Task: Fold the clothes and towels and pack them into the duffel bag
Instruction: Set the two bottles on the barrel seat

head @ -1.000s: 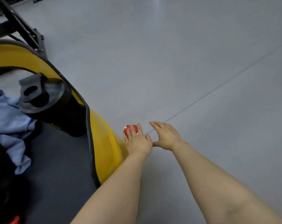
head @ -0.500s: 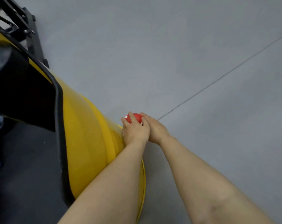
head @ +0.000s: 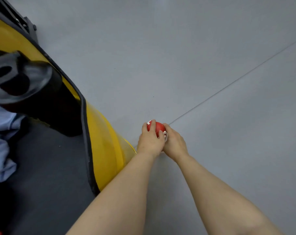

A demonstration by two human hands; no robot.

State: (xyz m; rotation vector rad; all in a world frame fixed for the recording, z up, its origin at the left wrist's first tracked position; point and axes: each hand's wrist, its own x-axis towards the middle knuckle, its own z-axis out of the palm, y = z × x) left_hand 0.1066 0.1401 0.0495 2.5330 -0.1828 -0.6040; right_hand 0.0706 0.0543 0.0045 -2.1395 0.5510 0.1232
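Both my hands meet on a small red object [head: 157, 127] with white marks, low on the grey floor beside the yellow edge. My left hand [head: 149, 140] curls over its left side. My right hand [head: 174, 143] grips it from the right, with a bit of white showing between the two hands. What the red object is I cannot tell. A light blue garment [head: 1, 141] lies crumpled on the dark grey surface [head: 47, 167] at the far left.
A yellow curved rim [head: 106, 150] with a black border runs diagonally between the dark surface and the grey floor [head: 194, 65]. A black cylindrical object [head: 25, 89] stands on the surface at left. A black metal frame [head: 25, 22] sits at top left.
My right hand, open on the floor a second ago, has closed onto the red object next to my left hand. The view shifted, bringing the black object and blue garment back into sight.
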